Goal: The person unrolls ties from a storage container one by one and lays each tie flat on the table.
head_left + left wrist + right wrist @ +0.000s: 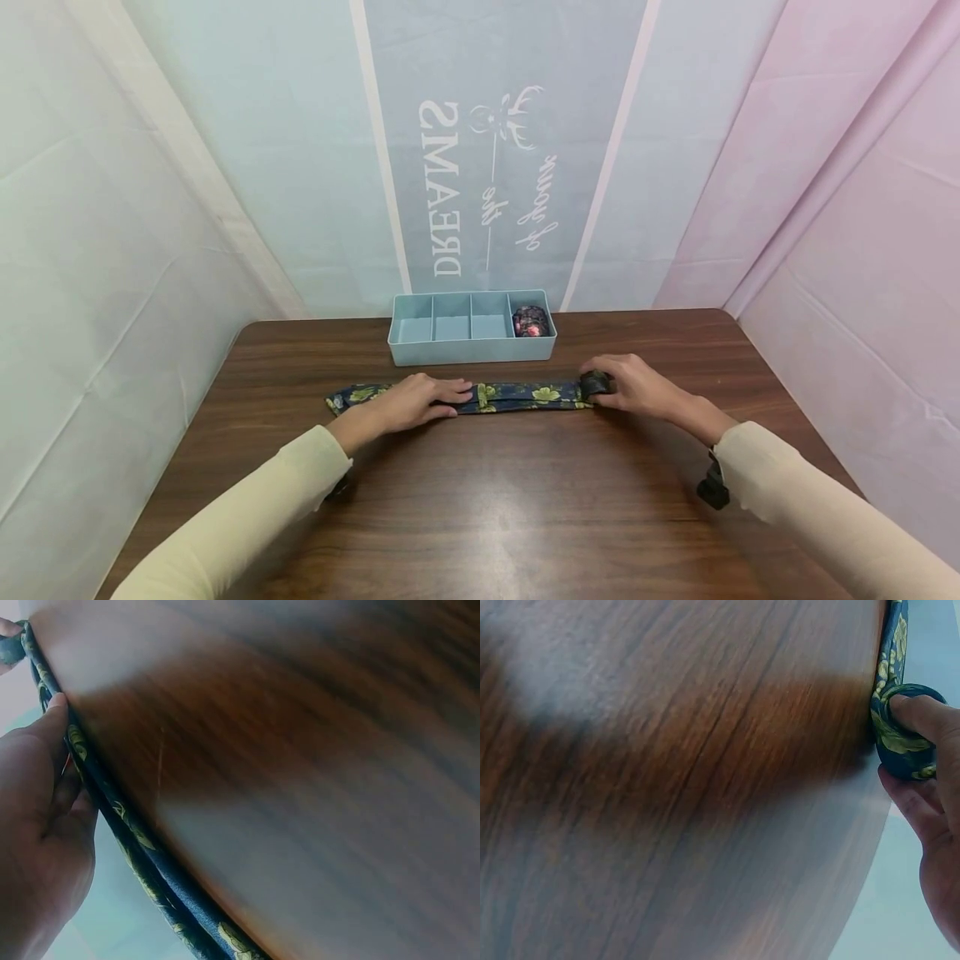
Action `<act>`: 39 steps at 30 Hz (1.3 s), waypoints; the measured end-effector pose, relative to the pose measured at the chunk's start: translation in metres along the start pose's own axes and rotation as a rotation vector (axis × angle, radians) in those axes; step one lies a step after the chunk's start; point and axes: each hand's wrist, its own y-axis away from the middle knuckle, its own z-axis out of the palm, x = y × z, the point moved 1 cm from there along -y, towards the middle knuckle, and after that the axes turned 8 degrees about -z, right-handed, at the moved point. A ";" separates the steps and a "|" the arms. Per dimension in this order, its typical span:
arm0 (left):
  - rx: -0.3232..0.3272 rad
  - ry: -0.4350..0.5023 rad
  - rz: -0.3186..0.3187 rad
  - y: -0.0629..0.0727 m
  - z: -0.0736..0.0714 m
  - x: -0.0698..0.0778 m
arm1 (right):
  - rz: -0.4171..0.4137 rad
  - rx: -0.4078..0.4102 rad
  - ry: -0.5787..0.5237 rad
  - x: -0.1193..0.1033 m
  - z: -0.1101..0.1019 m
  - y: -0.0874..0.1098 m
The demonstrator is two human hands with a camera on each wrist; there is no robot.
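Note:
A dark blue necktie (525, 395) with yellow-green flowers lies lengthwise across the table, its pointed end at the left. Its right end is wound into a small roll (906, 739). My right hand (633, 385) grips this roll, with the thumb on one end of the coil and the fingers around the other side. Farther left, my left hand (412, 400) rests on the flat part of the tie with its fingers extended. In the left wrist view the left hand (45, 817) lies along the tie, thumb at its near edge.
Just behind the tie stands a light blue organizer box (471, 351) with several compartments. Its rightmost compartment holds a rolled dark floral cloth (531, 322) with pink flowers. The brown wooden table (480, 517) meets printed fabric (487, 50) at the back.

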 end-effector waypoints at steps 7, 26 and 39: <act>-0.008 0.003 0.010 0.006 -0.003 -0.004 | 0.021 0.013 -0.033 0.004 0.000 0.006; 0.093 -0.077 -0.028 -0.034 0.004 0.037 | 0.009 0.019 -0.035 0.003 0.000 0.005; 0.033 -0.068 0.032 -0.061 0.025 0.040 | -0.006 0.034 -0.009 0.005 0.002 0.005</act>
